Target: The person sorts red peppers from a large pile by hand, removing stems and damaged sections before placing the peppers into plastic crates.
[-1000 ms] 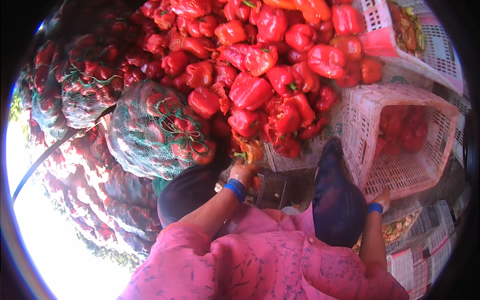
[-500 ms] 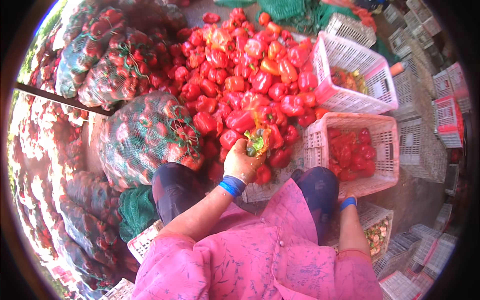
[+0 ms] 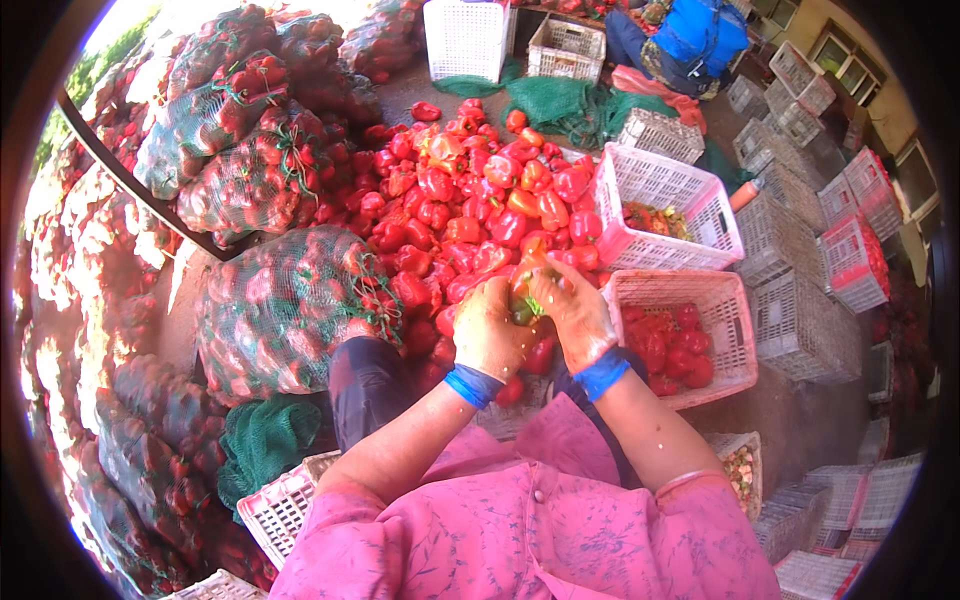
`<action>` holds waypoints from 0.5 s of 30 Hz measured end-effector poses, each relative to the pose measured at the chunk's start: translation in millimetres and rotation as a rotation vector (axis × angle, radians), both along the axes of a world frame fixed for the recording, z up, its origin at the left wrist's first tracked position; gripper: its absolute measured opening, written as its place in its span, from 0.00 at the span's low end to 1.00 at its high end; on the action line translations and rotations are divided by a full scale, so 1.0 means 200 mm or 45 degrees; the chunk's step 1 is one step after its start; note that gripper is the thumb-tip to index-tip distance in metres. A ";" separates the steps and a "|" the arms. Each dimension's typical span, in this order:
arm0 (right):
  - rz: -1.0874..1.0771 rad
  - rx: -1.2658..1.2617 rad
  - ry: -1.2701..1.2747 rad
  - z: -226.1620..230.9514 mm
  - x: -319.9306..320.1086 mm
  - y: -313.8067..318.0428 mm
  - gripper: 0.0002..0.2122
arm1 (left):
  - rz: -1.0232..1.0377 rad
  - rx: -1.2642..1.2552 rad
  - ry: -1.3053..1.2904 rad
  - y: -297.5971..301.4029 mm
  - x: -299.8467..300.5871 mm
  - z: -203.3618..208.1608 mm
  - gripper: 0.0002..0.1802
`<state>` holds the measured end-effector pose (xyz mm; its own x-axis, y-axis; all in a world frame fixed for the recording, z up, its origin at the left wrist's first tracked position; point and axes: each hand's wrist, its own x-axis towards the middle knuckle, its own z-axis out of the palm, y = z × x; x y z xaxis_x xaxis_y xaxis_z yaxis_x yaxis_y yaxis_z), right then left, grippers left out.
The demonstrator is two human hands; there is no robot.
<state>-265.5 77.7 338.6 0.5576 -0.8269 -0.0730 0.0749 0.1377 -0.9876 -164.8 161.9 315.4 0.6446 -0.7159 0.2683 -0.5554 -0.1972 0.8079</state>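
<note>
Greyish floor (image 3: 790,410), with stacked off-white slatted plastic crates (image 3: 808,318) along the right, forms the work area. Fingers of the bare left hand (image 3: 490,328) are curled around one side of a glossy orange-and-green pepper (image 3: 529,303); those of the bare right hand (image 3: 578,315) close on its other side. Exact fingertip contact is partly hidden. The pepper is held above the near edge of a loose heap of shiny red peppers (image 3: 435,187).

Change noted: the right hand, half a second ago low beside the near rim of the pinkish slatted plastic crate (image 3: 735,350), is now on the pepper. In the inspector's judgement, handling passes from one hand to two, allowing more force and control.

Further out, that crate contains red peppers; a white-and-pink slatted crate (image 3: 660,165) beyond it contains orange-green pieces. Left of the heap rests a bulging green-mesh sack (image 3: 285,310).
</note>
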 end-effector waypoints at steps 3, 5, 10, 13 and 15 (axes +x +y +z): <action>0.028 -0.046 -0.034 -0.09 0.13 -0.12 0.20 | -0.106 0.007 0.290 -0.08 0.08 -0.01 0.25; 0.034 -0.019 -0.033 -0.18 0.21 -0.23 0.19 | -0.378 -0.215 0.780 -0.15 0.16 -0.04 0.27; 0.097 -0.505 0.356 -0.37 0.27 -0.45 0.22 | -0.434 -0.289 1.026 -0.34 0.34 -0.19 0.25; 0.013 -0.467 0.206 -0.50 0.32 -0.49 0.23 | -0.384 -0.141 1.234 -0.41 0.40 -0.29 0.19; -0.023 -0.433 0.306 -0.56 0.35 -0.54 0.25 | -0.417 -0.182 1.242 -0.47 0.43 -0.34 0.15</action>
